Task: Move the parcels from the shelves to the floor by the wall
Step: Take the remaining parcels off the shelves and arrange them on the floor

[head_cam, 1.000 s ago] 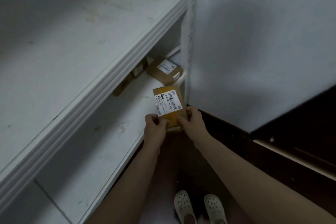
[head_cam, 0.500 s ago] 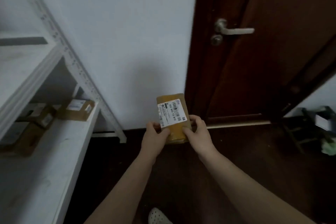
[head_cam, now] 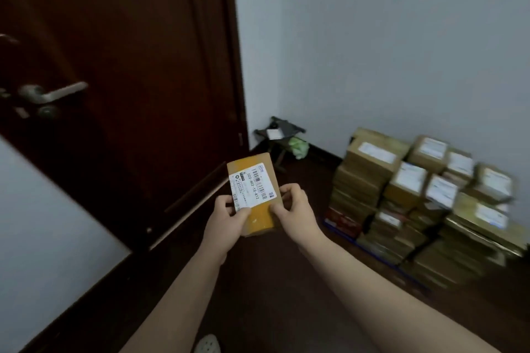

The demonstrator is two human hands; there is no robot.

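We are holding a small flat brown cardboard parcel [head_cam: 253, 195] with a white sticker, our left hand [head_cam: 228, 219] and right hand [head_cam: 295, 209] pinching its bottom end.

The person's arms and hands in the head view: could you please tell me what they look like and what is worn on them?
Both are bare. The left hand and right hand wear no gloves or visible rings. The left forearm and right forearm are uncovered to the frame edge: no sleeve, watch or bracelet shows.
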